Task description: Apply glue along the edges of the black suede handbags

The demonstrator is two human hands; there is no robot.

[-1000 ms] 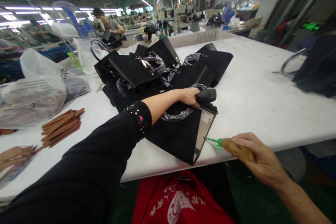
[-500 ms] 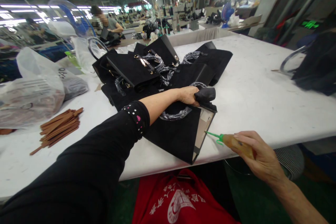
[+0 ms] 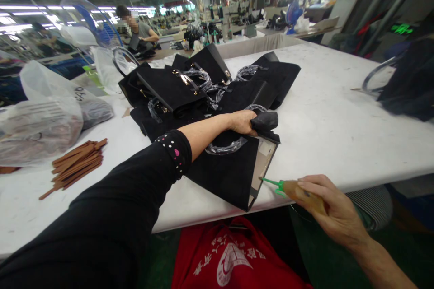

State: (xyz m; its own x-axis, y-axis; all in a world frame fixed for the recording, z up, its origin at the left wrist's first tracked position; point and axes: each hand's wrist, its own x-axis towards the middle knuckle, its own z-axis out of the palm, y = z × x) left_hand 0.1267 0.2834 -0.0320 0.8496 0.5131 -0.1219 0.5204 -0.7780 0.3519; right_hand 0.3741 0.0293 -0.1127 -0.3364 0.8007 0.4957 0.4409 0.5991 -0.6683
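Observation:
A black handbag (image 3: 224,174) lies near the table's front edge, its beige inner side panel (image 3: 262,160) facing right. My left hand (image 3: 244,123) is closed on black material folded back at the bag's upper end; some of its fingers are hidden. A plastic-wrapped handle (image 3: 227,146) curves over the bag below that wrist. In my right hand (image 3: 327,205) is a yellowish glue bottle (image 3: 303,194) with a green nozzle, gripped around its body. The nozzle tip is at the right edge of the beige panel.
More black handbags (image 3: 169,86) are piled behind. Brown strips (image 3: 79,162) and plastic bags (image 3: 40,131) lie on the left of the white table (image 3: 339,135). Another dark bag (image 3: 410,81) stands at right. Farther back are a blue fan (image 3: 98,22) and a seated person (image 3: 142,31).
My right hand and the glue bottle have moved slightly down and left, the nozzle tip sliding along the panel's edge toward the near corner. My left hand holds its place.

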